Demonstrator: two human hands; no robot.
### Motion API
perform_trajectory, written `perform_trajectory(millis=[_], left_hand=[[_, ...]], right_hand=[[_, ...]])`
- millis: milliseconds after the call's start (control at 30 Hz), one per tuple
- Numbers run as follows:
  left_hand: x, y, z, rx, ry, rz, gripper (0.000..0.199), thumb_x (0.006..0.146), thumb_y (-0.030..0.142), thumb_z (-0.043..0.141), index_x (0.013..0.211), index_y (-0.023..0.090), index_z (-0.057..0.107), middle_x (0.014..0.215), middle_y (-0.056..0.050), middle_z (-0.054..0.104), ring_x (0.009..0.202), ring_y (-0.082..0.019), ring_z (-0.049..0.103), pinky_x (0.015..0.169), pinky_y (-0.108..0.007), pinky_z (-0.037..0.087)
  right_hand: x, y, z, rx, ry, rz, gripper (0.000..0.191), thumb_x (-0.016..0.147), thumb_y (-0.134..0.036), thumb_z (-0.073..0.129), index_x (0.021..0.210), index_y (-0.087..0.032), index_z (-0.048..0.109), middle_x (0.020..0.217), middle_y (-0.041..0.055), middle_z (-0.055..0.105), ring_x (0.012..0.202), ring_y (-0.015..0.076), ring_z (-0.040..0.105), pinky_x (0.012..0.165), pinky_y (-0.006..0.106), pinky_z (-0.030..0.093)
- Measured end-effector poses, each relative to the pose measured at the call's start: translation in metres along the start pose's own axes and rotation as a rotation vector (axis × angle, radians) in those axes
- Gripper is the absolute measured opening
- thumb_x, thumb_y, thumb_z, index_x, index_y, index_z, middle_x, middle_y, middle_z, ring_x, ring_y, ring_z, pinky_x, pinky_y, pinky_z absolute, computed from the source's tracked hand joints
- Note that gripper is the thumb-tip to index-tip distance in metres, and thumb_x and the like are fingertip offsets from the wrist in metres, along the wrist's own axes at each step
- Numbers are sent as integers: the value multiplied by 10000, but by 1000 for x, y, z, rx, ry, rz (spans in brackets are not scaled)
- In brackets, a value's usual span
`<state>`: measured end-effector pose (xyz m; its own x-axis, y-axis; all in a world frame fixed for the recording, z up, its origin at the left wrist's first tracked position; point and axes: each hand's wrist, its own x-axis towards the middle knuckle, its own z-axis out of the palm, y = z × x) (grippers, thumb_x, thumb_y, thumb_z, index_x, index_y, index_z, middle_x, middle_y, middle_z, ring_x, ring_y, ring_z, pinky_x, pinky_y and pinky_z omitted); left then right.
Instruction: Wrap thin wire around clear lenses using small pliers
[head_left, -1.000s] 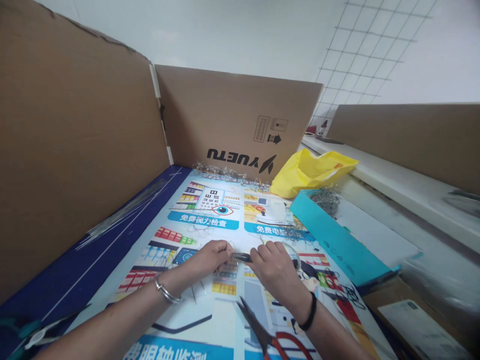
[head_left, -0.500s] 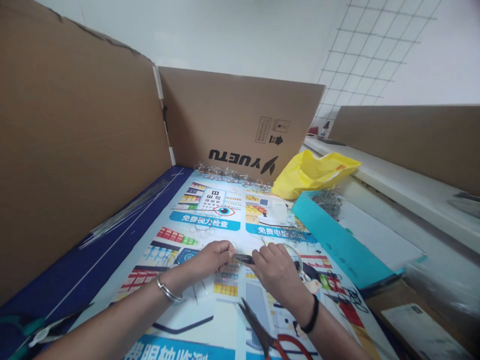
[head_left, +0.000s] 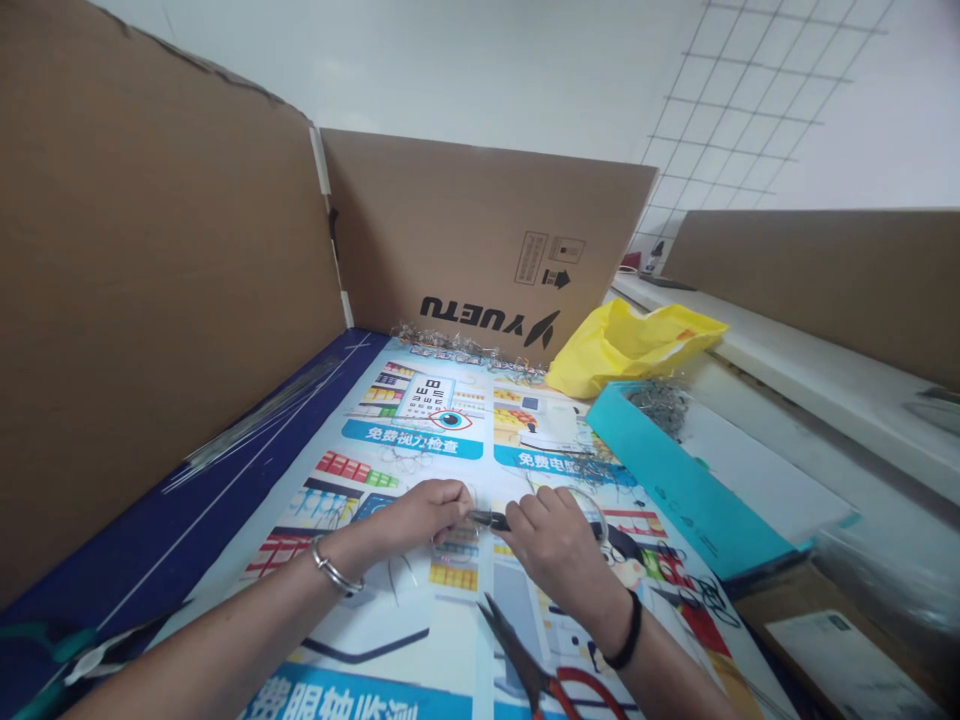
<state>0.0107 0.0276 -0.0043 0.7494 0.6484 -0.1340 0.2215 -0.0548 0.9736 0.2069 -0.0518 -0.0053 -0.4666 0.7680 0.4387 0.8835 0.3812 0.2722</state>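
Note:
My right hand is wrapped around a pair of pliers, whose narrow dark jaws point left. My left hand is closed in a pinch at the jaws' tip, on what looks like a thin wire; the piece is mostly hidden by the fingers. Both hands are just above a printed poster that covers the table. Scissors with red handles lie on the poster in front of me, their blades slightly apart.
Thin wire pieces lie beyond my right hand. A turquoise box holds a grey wire tangle, beside a yellow bag. Straight rods lie at left, with a green-handled tool nearer. Cardboard panels stand behind and left.
Both hands keep nearly the same pose at the pliers' tip. The whole view has shifted very slightly to the right.

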Motion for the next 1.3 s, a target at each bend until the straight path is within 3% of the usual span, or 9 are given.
perform_trajectory(millis=[567, 767, 933, 1133, 1300], left_hand=[[-1, 3, 1, -17, 18, -4, 236, 810, 373, 474, 680, 178, 457, 499, 64, 434, 462, -81, 387, 482, -209, 317], [1, 1, 3, -161, 49, 14, 255, 797, 398, 518, 703, 162, 498, 495, 56, 454, 448, -75, 417, 475, -201, 314], [0, 2, 1, -355, 57, 34, 281, 812, 393, 491, 759, 131, 577, 630, -7, 551, 469, -77, 476, 448, -201, 301], [0, 0, 1, -415, 56, 40, 430, 845, 503, 415, 833, 120, 610, 659, -25, 574, 485, -78, 480, 471, -205, 320], [1, 0, 1, -369, 71, 37, 312, 795, 428, 544, 784, 122, 607, 595, 3, 549, 487, -77, 484, 481, -202, 310]], right_hand=[[-1, -4, 2, 20, 23, 23, 196, 872, -324, 507, 728, -192, 513, 677, 29, 499, 671, 189, 426, 630, 327, 257], [-3, -4, 12, 220, 67, 169, 288, 895, -359, 458, 682, -179, 526, 647, 25, 528, 638, 160, 461, 613, 282, 283], [-4, -5, 17, 373, 29, 278, 344, 907, -413, 411, 694, -178, 545, 656, 22, 560, 625, 139, 501, 588, 241, 309], [-4, -5, 19, 374, 11, 301, 338, 900, -417, 420, 692, -182, 545, 659, 17, 567, 619, 131, 512, 583, 232, 322], [-4, -5, 19, 426, -6, 319, 322, 898, -414, 428, 703, -185, 543, 672, 19, 570, 634, 138, 513, 596, 234, 330]])
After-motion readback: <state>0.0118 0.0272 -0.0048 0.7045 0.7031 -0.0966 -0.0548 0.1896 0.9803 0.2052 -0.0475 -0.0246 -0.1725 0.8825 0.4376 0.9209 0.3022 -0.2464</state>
